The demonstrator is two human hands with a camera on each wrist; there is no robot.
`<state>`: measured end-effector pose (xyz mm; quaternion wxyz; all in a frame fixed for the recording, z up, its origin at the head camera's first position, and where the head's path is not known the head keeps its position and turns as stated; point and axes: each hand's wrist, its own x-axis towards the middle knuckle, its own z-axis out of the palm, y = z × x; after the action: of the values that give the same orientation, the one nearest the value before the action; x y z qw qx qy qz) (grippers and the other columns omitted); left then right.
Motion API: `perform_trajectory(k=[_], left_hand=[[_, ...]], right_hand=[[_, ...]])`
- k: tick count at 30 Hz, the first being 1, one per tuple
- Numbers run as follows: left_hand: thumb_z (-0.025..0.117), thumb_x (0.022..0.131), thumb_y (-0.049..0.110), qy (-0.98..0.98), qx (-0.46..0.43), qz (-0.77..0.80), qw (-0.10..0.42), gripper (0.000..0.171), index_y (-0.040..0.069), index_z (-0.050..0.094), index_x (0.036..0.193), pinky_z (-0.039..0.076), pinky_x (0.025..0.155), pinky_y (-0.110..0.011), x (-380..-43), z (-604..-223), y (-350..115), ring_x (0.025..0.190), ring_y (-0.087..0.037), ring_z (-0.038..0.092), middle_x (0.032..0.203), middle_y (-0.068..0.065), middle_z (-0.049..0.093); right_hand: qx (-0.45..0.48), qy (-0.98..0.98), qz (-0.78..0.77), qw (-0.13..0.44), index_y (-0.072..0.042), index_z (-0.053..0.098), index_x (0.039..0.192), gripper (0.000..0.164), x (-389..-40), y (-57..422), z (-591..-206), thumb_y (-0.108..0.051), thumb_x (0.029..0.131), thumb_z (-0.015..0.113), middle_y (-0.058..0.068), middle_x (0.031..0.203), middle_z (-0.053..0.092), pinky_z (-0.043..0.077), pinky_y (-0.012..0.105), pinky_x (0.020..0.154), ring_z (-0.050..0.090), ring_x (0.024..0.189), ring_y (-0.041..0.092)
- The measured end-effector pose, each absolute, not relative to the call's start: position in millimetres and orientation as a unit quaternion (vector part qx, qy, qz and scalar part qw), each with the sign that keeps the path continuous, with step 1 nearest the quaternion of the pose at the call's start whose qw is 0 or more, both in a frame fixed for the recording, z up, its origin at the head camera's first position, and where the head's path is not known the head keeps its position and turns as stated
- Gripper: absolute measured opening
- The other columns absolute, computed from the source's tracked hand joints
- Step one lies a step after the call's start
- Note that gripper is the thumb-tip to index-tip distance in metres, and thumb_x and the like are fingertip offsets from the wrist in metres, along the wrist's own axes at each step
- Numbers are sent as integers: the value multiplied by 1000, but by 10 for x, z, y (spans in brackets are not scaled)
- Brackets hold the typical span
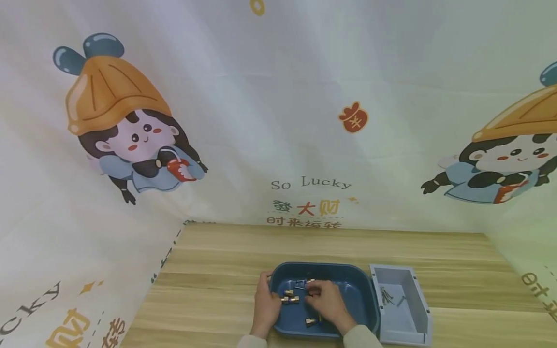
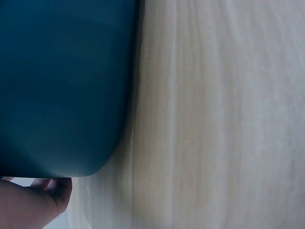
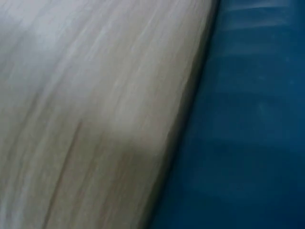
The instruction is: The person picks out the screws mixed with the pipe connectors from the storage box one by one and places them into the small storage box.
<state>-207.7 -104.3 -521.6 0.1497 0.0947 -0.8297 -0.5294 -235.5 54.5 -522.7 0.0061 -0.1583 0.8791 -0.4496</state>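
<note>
A blue plastic tray point(image 1: 366, 304) sits on the table with several brass fittings point(image 1: 290, 300) and a few thin screws point(image 1: 300, 288) inside. My left hand point(image 1: 266, 304) grips the tray's left rim, and the left wrist view also shows fingers at the rim. Inside the tray, my right hand point(image 1: 327, 300) has its fingers bent beside the screws. Its fingertips partly cover that spot, so whether a screw is pinched is unclear. Another brass fitting point(image 1: 311, 322) lies below the right hand. The right wrist view shows no hand, only the tray's blurred blue side and the table.
A grey bin point(image 1: 421, 302) stands against the tray's right side, holding several screws point(image 1: 386, 296). The wood-grain table point(image 1: 209, 280) extends around both containers. Printed cloth point(image 1: 243, 145) hangs behind and along the sides.
</note>
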Motion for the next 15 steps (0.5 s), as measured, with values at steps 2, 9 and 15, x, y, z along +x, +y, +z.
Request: perform_trajectory(k=[2,9,15], left_hand=[[44,70,-20,-830,93,-530,148,53,1,50,119,46,92,-55,-2081,-5223,-1043,109,-40,58,117,-25,60],[44,70,-19,-831,89,-528,149,53,1,49,119,47,91,-55,-2096,-5242,-1049,108,-41,58,117,-26,59],[45,71,-19,-833,94,-525,147,52,2,49,119,45,93,-57,-2091,-5243,-1052,112,-44,56,120,-26,57]], right_hand=[[-162,880,-447,4,5,70,95,24,-2362,535,-5238,0,72,72,19,91,72,58,36,69,70,81,30],[-160,888,-432,8,4,70,97,25,-2380,502,-5229,0,73,71,19,94,72,58,37,71,70,83,30],[-173,901,-397,-5,4,70,96,25,-2409,451,-5226,2,71,70,18,93,72,57,37,69,70,81,29]])
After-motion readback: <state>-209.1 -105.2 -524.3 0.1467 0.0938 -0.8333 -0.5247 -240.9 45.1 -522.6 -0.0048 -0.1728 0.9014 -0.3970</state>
